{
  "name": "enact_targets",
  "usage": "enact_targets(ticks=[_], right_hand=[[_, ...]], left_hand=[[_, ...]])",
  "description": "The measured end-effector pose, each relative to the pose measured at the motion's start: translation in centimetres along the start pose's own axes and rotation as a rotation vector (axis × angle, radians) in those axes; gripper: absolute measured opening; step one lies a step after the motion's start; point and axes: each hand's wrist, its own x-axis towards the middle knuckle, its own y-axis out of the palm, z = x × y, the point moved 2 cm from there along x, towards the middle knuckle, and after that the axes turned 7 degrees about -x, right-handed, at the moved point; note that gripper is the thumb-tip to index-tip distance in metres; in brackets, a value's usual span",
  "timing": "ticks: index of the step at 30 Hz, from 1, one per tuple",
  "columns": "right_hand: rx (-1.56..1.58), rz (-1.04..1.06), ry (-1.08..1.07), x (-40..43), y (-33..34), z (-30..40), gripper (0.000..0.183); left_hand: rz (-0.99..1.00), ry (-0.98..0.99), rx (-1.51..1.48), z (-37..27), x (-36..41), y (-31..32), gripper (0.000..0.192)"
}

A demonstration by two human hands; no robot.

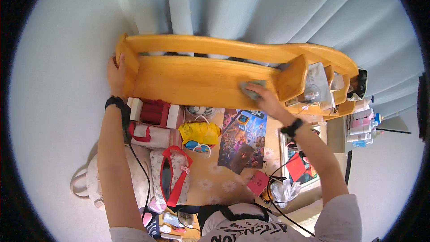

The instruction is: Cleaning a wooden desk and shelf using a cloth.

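A long wooden shelf (188,80) with raised ends and a back rail stands in front of a curtain. My left hand (116,74) rests against the outer side of its left end panel, fingers over the edge. On the shelf board, towards the right, my right hand (263,97) presses a greyish-green cloth (253,89) flat, slightly blurred. Right of the cloth rises a wooden divider (293,78). Below the shelf lie a poster (242,137), a yellow bag (200,132) and a dark red box (154,112).
Packets and a clear container (312,93) fill the shelf's right compartments. Bottles (362,124) stand beyond. A zippered pouch (179,174) with red trim, a red booklet (258,183), a crumpled plastic bag (285,192) and a pale backpack (92,181) lie nearer me. Black cables hang beside both arms.
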Motion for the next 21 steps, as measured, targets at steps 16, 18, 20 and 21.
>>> enact_targets(ticks=[16, 18, 20, 21], right_hand=[[-0.442, 0.03, 0.046, 0.7, 5.7, 0.5, 0.054], [-0.47, 0.083, 0.006, -3.3, 5.1, 0.5, 0.061], [-0.498, 0.09, -0.049, -7.0, 4.4, -0.1, 0.065], [-0.45, 0.254, 0.068, -8.7, 3.7, -0.3, 0.065]], left_hand=[[0.407, -0.159, -0.534, -11.6, -11.0, 3.0, 0.034], [0.791, 0.302, 0.047, -8.1, -11.5, 5.1, 0.03], [0.951, 0.228, 0.105, -5.5, -12.2, 8.9, 0.03], [1.119, 0.169, 0.158, -5.3, -12.6, 10.5, 0.03]])
